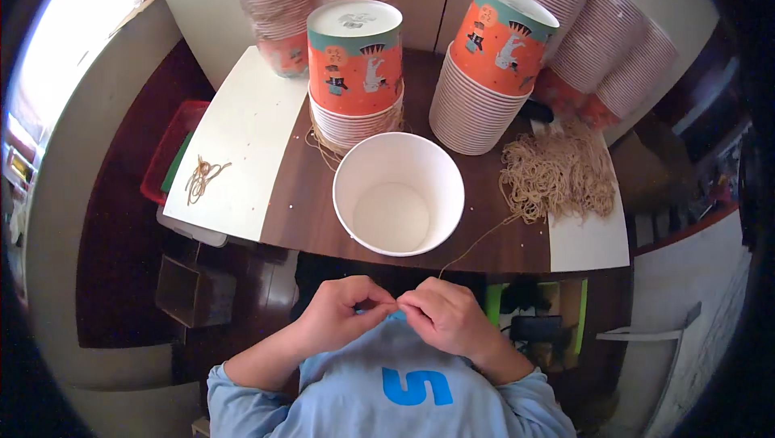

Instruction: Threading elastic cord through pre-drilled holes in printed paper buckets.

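Observation:
In front of my chest, my left hand (349,314) and my right hand (442,315) meet at the fingertips, both closed in a pinch. A thin strand of tan twine (476,243) runs from the tangled twine pile (557,171) over the table's front edge into my right hand. The bit of twine between the fingertips is mostly hidden. Just beyond my hands stands a white paper bucket (393,216), mouth up, with nothing seen inside. Behind it, an upside-down stack of orange and green printed buckets (355,75) has twine around its base.
A second bucket stack (484,99) leans at the back right. Taller wrapped stacks (593,30) line the back. Cut twine pieces (204,178) lie on the table's white left part (250,131). A red crate (165,155) is left of the table, a green-edged box (581,309) below right.

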Demonstrator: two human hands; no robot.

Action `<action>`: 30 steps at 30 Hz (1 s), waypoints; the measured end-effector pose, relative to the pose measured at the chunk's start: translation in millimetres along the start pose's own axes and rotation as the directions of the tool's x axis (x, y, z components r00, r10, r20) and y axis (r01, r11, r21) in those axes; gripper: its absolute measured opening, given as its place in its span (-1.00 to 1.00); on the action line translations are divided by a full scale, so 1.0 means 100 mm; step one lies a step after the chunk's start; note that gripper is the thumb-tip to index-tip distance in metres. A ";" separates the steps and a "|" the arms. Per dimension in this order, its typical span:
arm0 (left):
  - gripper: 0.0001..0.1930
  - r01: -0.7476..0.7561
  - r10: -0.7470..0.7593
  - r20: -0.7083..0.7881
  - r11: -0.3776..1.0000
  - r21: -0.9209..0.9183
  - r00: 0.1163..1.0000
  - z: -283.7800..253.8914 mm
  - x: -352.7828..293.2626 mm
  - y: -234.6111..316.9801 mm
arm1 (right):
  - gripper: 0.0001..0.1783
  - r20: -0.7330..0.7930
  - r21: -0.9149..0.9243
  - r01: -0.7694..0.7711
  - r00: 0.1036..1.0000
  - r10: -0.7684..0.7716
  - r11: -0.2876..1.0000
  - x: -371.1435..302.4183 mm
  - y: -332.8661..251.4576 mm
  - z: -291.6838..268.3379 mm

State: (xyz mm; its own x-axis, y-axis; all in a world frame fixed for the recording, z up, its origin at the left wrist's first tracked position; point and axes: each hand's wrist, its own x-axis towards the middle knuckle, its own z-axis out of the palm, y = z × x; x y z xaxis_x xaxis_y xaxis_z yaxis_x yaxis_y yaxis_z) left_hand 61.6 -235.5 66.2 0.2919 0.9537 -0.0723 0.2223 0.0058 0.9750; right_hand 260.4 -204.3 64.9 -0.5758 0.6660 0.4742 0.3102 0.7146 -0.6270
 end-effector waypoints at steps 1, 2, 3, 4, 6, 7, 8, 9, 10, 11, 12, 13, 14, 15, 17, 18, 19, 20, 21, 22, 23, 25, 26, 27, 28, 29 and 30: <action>-0.89 -0.097 0.097 -0.004 0.992 0.082 0.995 -0.01 0.00 0.04 | -0.83 -0.011 0.012 0.003 1.000 -0.002 1.000 0.00 -0.01 0.00; -0.87 -0.191 0.194 -0.001 0.968 0.162 0.981 -0.01 0.00 0.06 | -0.83 -0.022 0.023 0.005 1.000 -0.005 1.000 0.00 -0.02 0.00; -0.87 -0.194 0.196 0.002 0.968 0.162 0.981 -0.02 0.02 0.07 | -0.83 -0.024 0.021 0.005 1.000 -0.004 1.000 -0.01 -0.02 -0.01; -0.87 -0.392 0.406 0.030 0.855 0.338 0.913 -0.03 0.05 0.08 | -0.82 -0.014 0.029 -0.004 1.000 0.004 1.000 -0.01 -0.02 -0.02; -0.87 -0.555 0.591 0.097 0.672 0.490 0.801 -0.06 0.08 0.11 | -0.81 -0.003 0.035 -0.013 1.000 0.013 0.999 0.00 -0.04 -0.04; -0.82 -0.617 0.656 0.177 0.535 0.577 0.734 -0.09 0.08 0.13 | -0.82 -0.002 0.092 -0.044 0.999 0.044 0.995 0.01 -0.04 -0.06; -0.76 -0.663 0.702 0.265 0.382 0.644 0.661 -0.11 0.09 0.16 | -0.82 0.002 0.149 -0.074 0.997 0.075 0.986 0.02 -0.05 -0.07; -0.76 -0.664 0.704 0.264 0.381 0.643 0.660 -0.14 0.11 0.20 | -0.82 0.003 0.146 -0.074 0.997 0.074 0.987 0.04 -0.05 -0.11; -0.74 -0.680 0.731 0.264 0.352 0.644 0.629 -0.19 0.14 0.26 | -0.85 0.000 0.199 -0.098 0.995 0.100 0.975 0.08 -0.05 -0.15; -0.72 -0.694 0.757 0.265 0.322 0.644 0.597 -0.24 0.18 0.30 | -0.88 -0.002 0.251 -0.121 0.992 0.125 0.960 0.11 -0.03 -0.21; -0.76 -0.640 0.782 0.200 0.302 0.707 0.590 -0.31 0.22 0.33 | -0.92 -0.077 0.242 -0.143 0.983 0.165 0.960 0.15 0.00 -0.27; -0.75 -0.563 0.752 0.084 0.410 0.718 0.654 -0.41 0.28 0.32 | -0.93 -0.150 0.229 -0.161 0.969 0.198 0.960 0.17 0.06 -0.35; -0.74 -0.478 0.704 -0.032 0.514 0.712 0.709 -0.51 0.35 0.34 | -0.94 -0.222 0.219 -0.184 0.947 0.232 0.958 0.21 0.14 -0.43; -0.68 -0.295 0.560 -0.209 0.674 0.677 0.801 -0.58 0.45 0.46 | -0.94 -0.316 0.151 -0.083 0.940 0.128 0.985 0.33 0.25 -0.51; -0.62 -0.083 0.372 -0.375 0.795 0.601 0.849 -0.69 0.59 0.54 | -0.92 -0.267 -0.002 -0.154 0.952 0.148 0.988 0.59 0.43 -0.64; -0.55 -0.005 0.313 -0.377 0.775 0.632 0.872 -0.75 0.64 0.52 | -0.91 -0.229 -0.028 -0.171 0.960 0.160 0.985 0.73 0.54 -0.70; -0.47 0.072 0.251 -0.380 0.746 0.662 0.890 -0.80 0.70 0.47 | -0.94 -0.178 -0.088 -0.136 0.977 0.119 0.987 0.86 0.70 -0.72; -0.49 0.042 0.246 -0.301 0.706 0.707 0.921 -0.89 0.75 0.31 | -0.94 -0.114 -0.139 -0.088 0.991 0.072 0.986 0.99 0.83 -0.71; -0.49 0.040 0.249 -0.300 0.704 0.709 0.921 -0.90 0.81 0.30 | -0.93 -0.049 -0.039 -0.134 0.990 0.132 0.990 1.08 0.90 -0.70; -0.57 0.055 0.119 -0.239 0.787 0.614 0.964 -0.91 0.89 0.29 | -0.93 -0.052 -0.040 -0.138 0.989 0.136 0.990 1.12 1.02 -0.69; -0.65 0.087 -0.003 -0.161 0.853 0.514 0.987 -0.92 0.93 0.29 | -0.91 0.112 -0.152 -0.105 0.986 0.122 0.983 1.16 1.12 -0.68; -0.69 0.084 0.002 -0.195 0.898 0.432 0.981 -0.94 0.98 0.21 | -0.85 0.320 -0.258 -0.071 0.935 0.154 0.964 1.20 1.11 -0.70; -0.73 0.086 -0.004 -0.236 0.937 0.338 0.972 -0.96 0.98 0.15 | -0.85 0.329 -0.252 -0.063 0.933 0.146 0.966 1.21 1.01 -0.69; -0.73 0.095 -0.010 -0.246 0.937 0.335 0.969 -0.99 1.00 0.11 | -0.86 0.310 -0.238 -0.127 0.930 0.199 0.963 1.19 0.87 -0.68; -0.74 0.069 -0.015 -0.236 0.973 0.222 0.972 -1.00 0.98 0.09 | -0.87 0.295 -0.223 -0.191 0.921 0.253 0.956 1.15 0.71 -0.70; -0.74 0.043 -0.019 -0.217 0.994 0.105 0.976 -0.99 0.98 0.05 | -0.87 0.281 -0.216 -0.193 0.927 0.250 0.957 1.12 0.58 -0.72; -0.74 0.053 -0.030 -0.219 0.993 0.101 0.975 -0.99 0.98 0.00 | -0.87 0.289 -0.211 -0.196 0.923 0.253 0.958 1.08 0.47 -0.73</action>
State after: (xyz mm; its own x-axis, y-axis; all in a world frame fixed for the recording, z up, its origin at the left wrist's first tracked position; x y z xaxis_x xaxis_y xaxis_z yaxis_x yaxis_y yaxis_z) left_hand -1.9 -112.5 80.4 0.0748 0.9958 -0.0533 0.3302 0.0257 0.9436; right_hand 267.6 -83.3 131.5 -0.6718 0.7338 0.1009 0.5693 0.5988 -0.5633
